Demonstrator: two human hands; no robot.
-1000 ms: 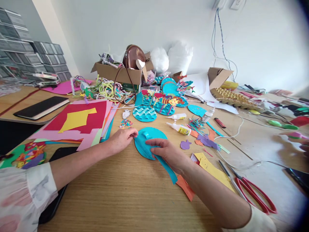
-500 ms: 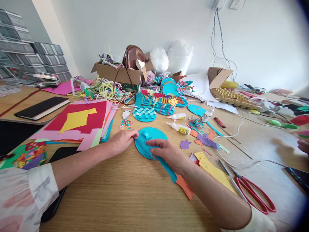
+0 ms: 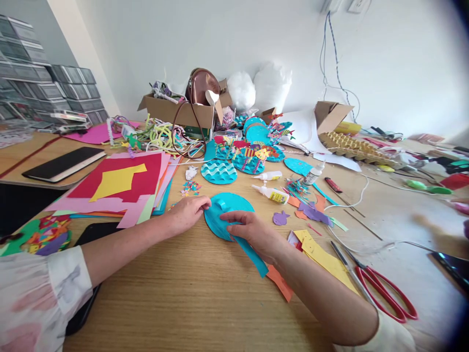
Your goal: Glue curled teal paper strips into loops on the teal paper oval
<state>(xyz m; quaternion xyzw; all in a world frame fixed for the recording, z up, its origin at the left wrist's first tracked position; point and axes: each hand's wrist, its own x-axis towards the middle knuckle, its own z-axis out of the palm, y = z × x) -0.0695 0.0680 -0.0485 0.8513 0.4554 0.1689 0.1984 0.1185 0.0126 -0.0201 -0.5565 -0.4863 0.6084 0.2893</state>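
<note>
The turquoise paper strip [image 3: 253,258] overhangs the turquoise disc [image 3: 240,201] on the wooden table [image 3: 183,303]. Right hand [image 3: 254,233]: over strip, grip unclear. Left hand [image 3: 187,213]: fingers bunched at left rim, pinch unconfirmed. Light, even pressure should prevent creasing.

Wearer's two hands [image 3: 189,211] [image 3: 254,231]; one notebook [image 3: 63,164]; one pair of scissors [image 3: 360,267]
</note>
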